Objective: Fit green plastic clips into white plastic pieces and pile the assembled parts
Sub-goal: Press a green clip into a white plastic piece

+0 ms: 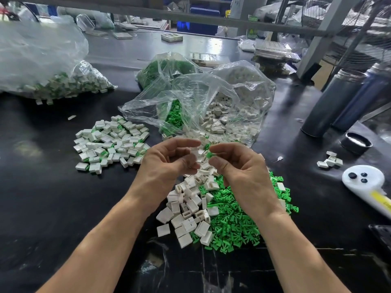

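Right grip (228, 163) pinching green clip (209, 155)

No legible text, brand or number is shown. Dark marks are printed on the yellow label (380, 200) of a white plastic handheld device (364, 180) at the right edge of the black worktable (53, 187), too blurred to be read.

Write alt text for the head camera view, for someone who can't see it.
Two bare hands meet above a black table: the right hand pinches a green clip, the left hand a white piece. Loose white pieces and green clips lie below; assembled parts are piled left.
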`<state>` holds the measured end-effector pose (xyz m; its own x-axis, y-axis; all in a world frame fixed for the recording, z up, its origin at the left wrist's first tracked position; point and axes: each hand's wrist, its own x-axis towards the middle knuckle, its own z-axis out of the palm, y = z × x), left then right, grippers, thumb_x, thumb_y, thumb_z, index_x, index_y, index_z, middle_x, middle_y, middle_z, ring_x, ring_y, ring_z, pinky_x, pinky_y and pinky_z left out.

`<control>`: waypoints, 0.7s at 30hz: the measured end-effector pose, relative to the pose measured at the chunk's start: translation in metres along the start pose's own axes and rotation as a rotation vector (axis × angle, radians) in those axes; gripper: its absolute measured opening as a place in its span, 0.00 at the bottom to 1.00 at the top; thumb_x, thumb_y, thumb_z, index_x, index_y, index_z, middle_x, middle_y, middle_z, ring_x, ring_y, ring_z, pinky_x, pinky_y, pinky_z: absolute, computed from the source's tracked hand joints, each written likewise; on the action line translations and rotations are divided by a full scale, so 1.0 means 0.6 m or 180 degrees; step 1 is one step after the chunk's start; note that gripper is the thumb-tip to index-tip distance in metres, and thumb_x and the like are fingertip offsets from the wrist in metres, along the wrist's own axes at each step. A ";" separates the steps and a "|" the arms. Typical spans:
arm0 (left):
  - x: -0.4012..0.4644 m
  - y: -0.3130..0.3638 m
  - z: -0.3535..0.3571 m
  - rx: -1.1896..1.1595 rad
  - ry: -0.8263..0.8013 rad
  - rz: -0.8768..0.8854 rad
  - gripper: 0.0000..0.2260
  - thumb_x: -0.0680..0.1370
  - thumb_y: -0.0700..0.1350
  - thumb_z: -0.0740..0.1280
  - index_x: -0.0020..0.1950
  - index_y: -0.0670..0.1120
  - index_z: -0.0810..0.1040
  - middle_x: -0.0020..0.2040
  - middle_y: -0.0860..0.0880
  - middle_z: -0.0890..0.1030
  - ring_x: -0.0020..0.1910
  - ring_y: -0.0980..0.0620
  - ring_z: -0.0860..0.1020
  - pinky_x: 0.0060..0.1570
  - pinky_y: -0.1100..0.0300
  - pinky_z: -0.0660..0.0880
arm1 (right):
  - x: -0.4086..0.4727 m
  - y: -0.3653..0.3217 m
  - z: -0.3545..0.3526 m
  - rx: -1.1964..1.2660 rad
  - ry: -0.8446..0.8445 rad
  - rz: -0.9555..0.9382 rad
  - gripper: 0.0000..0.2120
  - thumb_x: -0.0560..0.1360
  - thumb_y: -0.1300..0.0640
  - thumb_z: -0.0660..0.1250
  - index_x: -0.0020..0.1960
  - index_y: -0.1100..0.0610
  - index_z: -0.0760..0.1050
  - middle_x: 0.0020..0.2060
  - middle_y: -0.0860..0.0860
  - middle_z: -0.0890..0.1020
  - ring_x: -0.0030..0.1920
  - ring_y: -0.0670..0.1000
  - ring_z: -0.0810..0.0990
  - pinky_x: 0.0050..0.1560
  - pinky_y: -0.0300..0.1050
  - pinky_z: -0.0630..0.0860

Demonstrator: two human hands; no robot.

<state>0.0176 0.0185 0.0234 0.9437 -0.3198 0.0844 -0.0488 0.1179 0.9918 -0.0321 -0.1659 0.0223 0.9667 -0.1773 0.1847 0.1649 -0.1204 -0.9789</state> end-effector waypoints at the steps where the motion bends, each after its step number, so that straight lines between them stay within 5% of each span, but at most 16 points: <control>1: 0.000 0.000 0.000 -0.0040 0.0008 0.0023 0.10 0.77 0.35 0.72 0.58 0.44 0.84 0.48 0.38 0.85 0.46 0.43 0.85 0.49 0.55 0.83 | 0.000 0.000 0.001 0.0015 -0.0006 -0.0023 0.09 0.77 0.64 0.75 0.53 0.53 0.84 0.43 0.48 0.87 0.39 0.40 0.81 0.39 0.32 0.76; 10: 0.000 0.005 0.004 -0.0436 0.0076 -0.0183 0.15 0.73 0.44 0.74 0.56 0.39 0.80 0.48 0.40 0.87 0.48 0.40 0.87 0.51 0.49 0.84 | -0.001 0.000 0.008 0.0133 0.0046 -0.0234 0.10 0.77 0.66 0.74 0.53 0.52 0.85 0.42 0.48 0.87 0.36 0.40 0.81 0.39 0.32 0.76; 21: 0.000 0.002 0.007 -0.0330 -0.0141 -0.0187 0.12 0.74 0.45 0.73 0.55 0.41 0.79 0.49 0.41 0.87 0.48 0.41 0.87 0.48 0.52 0.84 | -0.005 -0.004 0.011 0.0138 0.0167 -0.0391 0.10 0.76 0.63 0.75 0.53 0.50 0.85 0.43 0.50 0.87 0.36 0.45 0.83 0.38 0.36 0.79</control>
<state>0.0160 0.0150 0.0252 0.9285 -0.3700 0.0330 0.0423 0.1937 0.9802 -0.0340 -0.1585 0.0232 0.9274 -0.2147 0.3064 0.2907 -0.1021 -0.9513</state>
